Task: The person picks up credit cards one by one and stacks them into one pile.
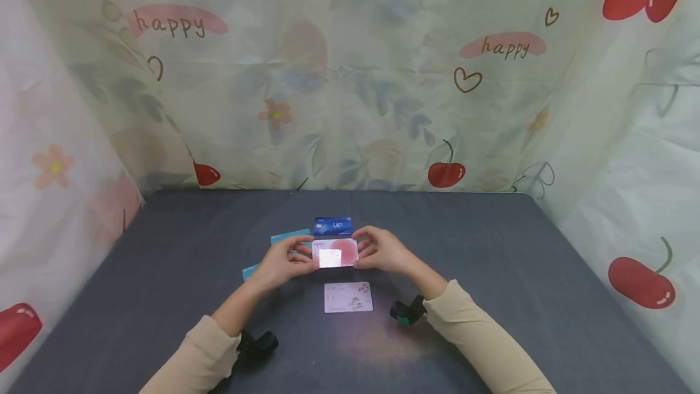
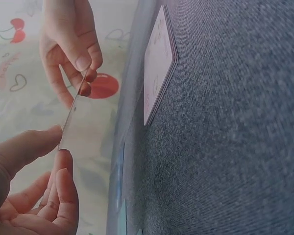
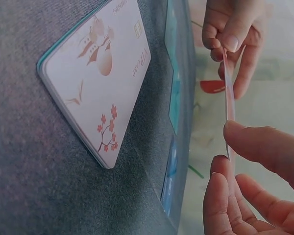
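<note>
Both hands hold a pink and white card (image 1: 322, 246) up above the table, one at each short end. My left hand (image 1: 282, 262) pinches its left end between thumb and fingers. At the right end, my right hand (image 1: 383, 250) pinches it the same way. Bright glare covers part of its face. Seen edge-on in the left wrist view, the thin card (image 2: 71, 117) spans the two hands. Below it on the table lies a small stack of cards, topped by a pale pink VIP card (image 3: 112, 73) with a blossom and pagoda print.
Behind the hands lies a dark blue VIP card (image 1: 333, 225). Light blue cards (image 1: 290, 235) lie to its left, partly hidden by the left hand. A dark grey cloth covers the table (image 1: 465, 230), and a patterned curtain (image 1: 350, 108) hangs behind and along both sides.
</note>
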Motion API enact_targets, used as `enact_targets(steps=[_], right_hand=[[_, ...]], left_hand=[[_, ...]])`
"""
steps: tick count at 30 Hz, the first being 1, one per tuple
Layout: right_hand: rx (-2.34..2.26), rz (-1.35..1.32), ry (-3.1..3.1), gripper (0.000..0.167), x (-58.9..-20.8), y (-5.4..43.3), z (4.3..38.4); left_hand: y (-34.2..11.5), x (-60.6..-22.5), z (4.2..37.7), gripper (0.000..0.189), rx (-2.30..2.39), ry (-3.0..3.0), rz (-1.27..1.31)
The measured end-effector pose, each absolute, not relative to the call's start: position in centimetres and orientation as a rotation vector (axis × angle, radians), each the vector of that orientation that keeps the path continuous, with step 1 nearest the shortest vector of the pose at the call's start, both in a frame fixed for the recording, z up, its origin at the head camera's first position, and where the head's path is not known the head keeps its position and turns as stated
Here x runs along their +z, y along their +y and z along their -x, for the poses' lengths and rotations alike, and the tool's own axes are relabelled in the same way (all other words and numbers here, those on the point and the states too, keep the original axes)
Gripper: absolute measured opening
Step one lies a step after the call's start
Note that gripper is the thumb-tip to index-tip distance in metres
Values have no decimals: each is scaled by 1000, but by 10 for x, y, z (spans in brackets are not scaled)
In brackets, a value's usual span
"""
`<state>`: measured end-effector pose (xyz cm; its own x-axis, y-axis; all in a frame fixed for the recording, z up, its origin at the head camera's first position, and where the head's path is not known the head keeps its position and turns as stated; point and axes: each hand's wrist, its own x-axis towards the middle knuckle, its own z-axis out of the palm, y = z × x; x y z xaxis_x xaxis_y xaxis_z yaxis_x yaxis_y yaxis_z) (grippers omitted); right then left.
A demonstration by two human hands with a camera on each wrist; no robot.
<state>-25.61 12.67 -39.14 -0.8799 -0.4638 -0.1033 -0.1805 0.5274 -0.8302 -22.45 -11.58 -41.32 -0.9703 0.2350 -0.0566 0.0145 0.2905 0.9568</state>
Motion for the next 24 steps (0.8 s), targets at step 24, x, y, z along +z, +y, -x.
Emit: enact_targets(steps=[24], right_hand=[[-1274, 538, 2485, 53, -390, 139, 245]], left_hand=[[-108, -413, 216, 55, 1743, 2394, -320]])
